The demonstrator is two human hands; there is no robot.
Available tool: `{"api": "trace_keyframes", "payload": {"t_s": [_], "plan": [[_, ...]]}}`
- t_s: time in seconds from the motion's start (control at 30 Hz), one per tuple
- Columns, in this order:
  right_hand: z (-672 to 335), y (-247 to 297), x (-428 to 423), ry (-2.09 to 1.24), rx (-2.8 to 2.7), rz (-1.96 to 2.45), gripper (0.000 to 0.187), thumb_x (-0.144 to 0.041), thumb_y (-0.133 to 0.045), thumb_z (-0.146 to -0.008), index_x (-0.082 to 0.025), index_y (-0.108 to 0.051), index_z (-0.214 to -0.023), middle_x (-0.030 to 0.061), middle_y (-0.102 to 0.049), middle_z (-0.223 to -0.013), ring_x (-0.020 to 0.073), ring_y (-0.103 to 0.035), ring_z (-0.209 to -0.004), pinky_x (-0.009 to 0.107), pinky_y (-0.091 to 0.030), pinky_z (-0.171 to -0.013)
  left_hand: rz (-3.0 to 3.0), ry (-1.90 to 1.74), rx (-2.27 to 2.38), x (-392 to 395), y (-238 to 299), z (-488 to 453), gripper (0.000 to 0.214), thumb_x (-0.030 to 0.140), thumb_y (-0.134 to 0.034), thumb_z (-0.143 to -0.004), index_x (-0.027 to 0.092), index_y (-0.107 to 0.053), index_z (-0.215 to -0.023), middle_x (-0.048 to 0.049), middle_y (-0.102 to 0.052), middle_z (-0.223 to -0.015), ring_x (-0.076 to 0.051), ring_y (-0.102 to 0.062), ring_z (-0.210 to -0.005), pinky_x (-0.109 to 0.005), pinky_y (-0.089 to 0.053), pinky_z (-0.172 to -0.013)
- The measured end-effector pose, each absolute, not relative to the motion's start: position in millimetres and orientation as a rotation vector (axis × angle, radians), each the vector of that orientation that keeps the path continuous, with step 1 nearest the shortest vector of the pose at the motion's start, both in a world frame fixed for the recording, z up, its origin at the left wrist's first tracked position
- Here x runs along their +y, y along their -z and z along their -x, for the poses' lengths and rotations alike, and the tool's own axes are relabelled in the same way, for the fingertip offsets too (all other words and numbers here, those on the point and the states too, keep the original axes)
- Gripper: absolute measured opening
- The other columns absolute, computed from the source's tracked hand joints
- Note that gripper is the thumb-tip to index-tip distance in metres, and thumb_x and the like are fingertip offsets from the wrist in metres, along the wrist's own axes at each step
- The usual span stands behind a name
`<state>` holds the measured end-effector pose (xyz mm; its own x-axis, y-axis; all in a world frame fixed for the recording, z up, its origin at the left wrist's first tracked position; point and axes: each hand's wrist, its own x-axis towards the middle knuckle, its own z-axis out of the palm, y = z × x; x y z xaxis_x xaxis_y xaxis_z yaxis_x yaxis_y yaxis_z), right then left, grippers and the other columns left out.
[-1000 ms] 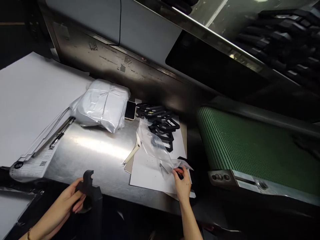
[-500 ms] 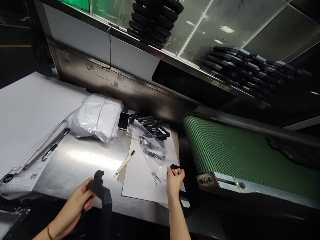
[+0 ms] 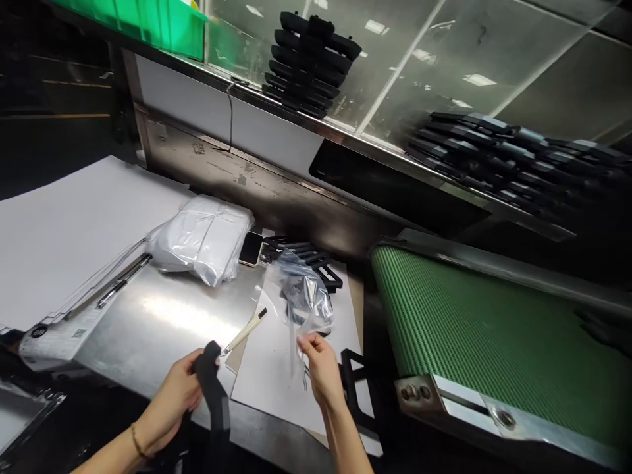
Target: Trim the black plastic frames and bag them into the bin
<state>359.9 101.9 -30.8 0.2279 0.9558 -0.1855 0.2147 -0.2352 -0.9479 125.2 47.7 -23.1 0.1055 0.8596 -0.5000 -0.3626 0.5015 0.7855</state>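
Note:
My left hand [image 3: 172,395] grips a black angular plastic part [image 3: 213,388] near its hooked top end; its lower end runs into the dark at the bottom. My right hand [image 3: 318,365] pinches the near edge of a clear plastic bag [image 3: 309,299], which lies crumpled on a white sheet [image 3: 264,375]. Dark contents show through the bag. Partly hidden under my right fingers is a small metal tool with thin legs [image 3: 305,378]. A black frame-like part [image 3: 348,385] lies just right of my right wrist. A cream-handled cutter [image 3: 247,331] rests between my hands.
A wrapped white bundle [image 3: 202,237] and a phone [image 3: 251,249] lie behind on the metal table [image 3: 162,322]. Black parts [image 3: 296,248] are heaped beside them. A green conveyor belt [image 3: 454,329] runs at right. Stacked black parts [image 3: 309,66] and a green bin [image 3: 162,26] occupy the shelf above.
My right hand has moved left from the black frame-like part to the bag's near edge, and the bag has shifted shape. The part in my left hand has turned slightly.

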Motion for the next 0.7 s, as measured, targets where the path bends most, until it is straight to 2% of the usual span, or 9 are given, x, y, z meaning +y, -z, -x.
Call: {"api": "trace_keyframes", "payload": {"t_s": [0.07,0.13,0.27,0.33,0.43,0.5,0.6,0.67,0.7], "plan": [[-320.3,17.1,92.1,-1.169,-1.308,1.523,0.017,-0.025,-0.062,-0.065,-0.017,-0.05,-0.055,-0.0049,-0.047,-0.055,0.0104,-0.044,-0.059,0.025,-0.035,-0.061,-0.566,-1.008,1.12,53.9,7.7,-139.3,0.029,0.032,-0.068,-0.057,0.015,-0.054,-0.076,0.0057,-0.046,-0.059,-0.004,-0.031,-0.048,-0.015,-0.024,-0.043],[-285.3,7.9,84.7,-1.221,-1.486,1.403,0.013,-0.02,-0.063,-0.06,-0.017,-0.052,-0.053,-0.0032,-0.05,-0.058,0.0123,-0.045,-0.062,0.026,-0.033,-0.062,-0.599,-1.03,1.112,57.7,-3.8,-143.5,0.025,0.025,-0.069,-0.054,0.013,-0.055,-0.071,0.0024,-0.051,-0.063,-0.006,-0.036,-0.052,-0.016,-0.024,-0.044],[-242.8,3.8,78.5,-1.295,-1.826,1.084,0.015,-0.016,-0.062,-0.058,-0.018,-0.049,-0.052,-0.0023,-0.048,-0.058,0.0131,-0.043,-0.062,0.026,-0.031,-0.059,-0.623,-1.094,1.18,46.3,-7.3,-115.0,0.02,0.022,-0.065,-0.059,0.013,-0.048,-0.054,0.0075,-0.035,-0.045,-0.004,-0.021,-0.042,-0.02,-0.012,-0.039],[-231.0,4.1,80.8,-1.622,-1.751,0.915,0.02,-0.021,-0.065,-0.061,-0.018,-0.047,-0.053,-0.0009,-0.053,-0.06,0.0135,-0.047,-0.063,0.026,-0.034,-0.06,-0.587,-1.18,1.254,31.3,-3.3,-89.0,0.018,0.026,-0.06,-0.064,0.014,-0.047,-0.058,0.008,-0.034,-0.047,-0.004,-0.019,-0.041,-0.021,-0.012,-0.039],[-210.9,2.2,87.7,-2.195,-1.087,0.757,0.03,-0.032,-0.07,-0.06,-0.019,-0.043,-0.058,-0.0013,-0.056,-0.062,0.0117,-0.054,-0.064,0.025,-0.04,-0.064,-0.517,-1.314,1.362,4.0,2.4,-48.6,0.018,0.031,-0.054,-0.071,0.015,-0.049,-0.067,0.0052,-0.041,-0.055,-0.005,-0.023,-0.043,-0.02,-0.015,-0.04],[-190.7,0.6,90.8,-2.324,-0.75,0.734,0.039,-0.033,-0.074,-0.054,-0.019,-0.038,-0.056,-0.0068,-0.045,-0.051,0.0047,-0.045,-0.048,0.018,-0.039,-0.052,-0.486,-1.37,1.413,-14.5,5.5,-24.0,0.017,0.03,-0.053,-0.072,0.015,-0.047,-0.068,0.0049,-0.044,-0.056,-0.004,-0.024,-0.043,-0.019,-0.015,-0.04],[-151.0,0.4,89.5,-2.438,-0.732,0.753,0.045,-0.034,-0.074,-0.051,-0.019,-0.032,-0.053,-0.0118,-0.025,-0.044,0.0002,-0.016,-0.034,0.013,-0.019,-0.031,-0.449,-1.413,1.48,-44.9,9.4,10.5,0.009,0.021,-0.052,-0.07,0.016,-0.047,-0.065,0.0052,-0.046,-0.056,-0.004,-0.025,-0.044,-0.017,-0.014,-0.039],[-121.7,1.6,85.2,-2.493,-0.804,0.76,0.043,-0.036,-0.071,-0.055,-0.02,-0.031,-0.055,-0.012,-0.025,-0.045,0.0005,-0.011,-0.034,0.014,-0.011,-0.029,-0.417,-1.41,1.521,-70.6,10.2,34.2,0.003,0.015,-0.052,-0.068,0.016,-0.054,-0.069,0.005,-0.048,-0.058,-0.005,-0.03,-0.044,-0.016,-0.017,-0.039],[-107.0,2.5,82.4,-2.506,-0.84,0.761,0.042,-0.035,-0.071,-0.056,-0.02,-0.032,-0.058,-0.0119,-0.027,-0.046,0.0005,-0.012,-0.035,0.013,-0.01,-0.03,-0.403,-1.401,1.528,-85.6,9.6,46.4,0.011,0.013,-0.054,-0.066,0.017,-0.058,-0.075,0.0042,-0.051,-0.061,-0.005,-0.036,-0.047,-0.015,-0.023,-0.04]]}}
